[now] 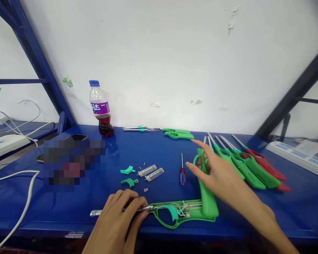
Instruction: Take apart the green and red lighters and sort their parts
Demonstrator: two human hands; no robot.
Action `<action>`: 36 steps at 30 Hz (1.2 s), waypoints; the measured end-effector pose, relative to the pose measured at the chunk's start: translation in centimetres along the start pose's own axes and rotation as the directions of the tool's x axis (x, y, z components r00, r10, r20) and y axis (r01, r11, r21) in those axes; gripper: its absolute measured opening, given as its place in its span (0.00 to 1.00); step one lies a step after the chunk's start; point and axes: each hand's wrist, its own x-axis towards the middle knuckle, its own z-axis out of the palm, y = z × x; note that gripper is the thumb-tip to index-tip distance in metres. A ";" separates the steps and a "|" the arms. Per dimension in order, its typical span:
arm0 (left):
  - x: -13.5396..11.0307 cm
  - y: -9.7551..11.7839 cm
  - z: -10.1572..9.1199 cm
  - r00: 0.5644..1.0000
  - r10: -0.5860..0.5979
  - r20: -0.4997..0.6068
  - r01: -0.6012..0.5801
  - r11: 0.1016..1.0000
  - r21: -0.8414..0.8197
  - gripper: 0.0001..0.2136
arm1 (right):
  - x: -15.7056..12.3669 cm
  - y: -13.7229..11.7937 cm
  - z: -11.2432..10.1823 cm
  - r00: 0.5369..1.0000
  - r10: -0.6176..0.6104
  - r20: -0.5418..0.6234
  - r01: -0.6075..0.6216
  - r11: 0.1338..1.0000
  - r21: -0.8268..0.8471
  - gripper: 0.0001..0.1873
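An opened green lighter body [184,211] with a metal nozzle tube lies near the front edge of the blue table [153,151]. My left hand [122,217] is closed over the tube, pressing it down. My right hand [218,171] is open, fingers spread, hovering over a green lighter cover [208,197] that lies across the body's right end. A small red-handled screwdriver [182,173] lies just left of my right hand. Two clear fuel tanks [151,172] and two teal triggers [128,176] lie above my left hand.
Several green and red long-nose lighters [250,165] lie in a row at the right. Green covers [178,133] and metal tubes [140,129] lie at the back. A soda bottle [102,109] stands back left beside a phone [78,137]. White cables [23,197] trail at the left.
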 end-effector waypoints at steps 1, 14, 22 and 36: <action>0.0 0.0 0.0 1.000 -0.005 -0.003 0.005 1.000 -0.004 0.06 | 0.0 0.4 -0.3 0.999 0.027 -0.024 -0.027 1.000 -0.003 0.39; -0.2 -0.5 0.2 1.000 0.015 -0.021 -0.014 0.999 0.047 0.07 | -2.0 3.1 -1.6 0.990 0.089 0.111 -0.126 0.915 0.384 0.37; -0.2 -0.5 0.0 0.999 0.030 -0.027 -0.028 0.997 0.067 0.07 | -1.8 2.4 -0.7 0.971 0.047 0.233 -0.142 0.901 0.411 0.33; 0.0 -0.4 0.0 1.000 0.015 -0.022 -0.014 0.999 0.047 0.09 | -2.7 2.8 -0.6 0.999 0.012 0.052 -0.018 0.992 0.128 0.21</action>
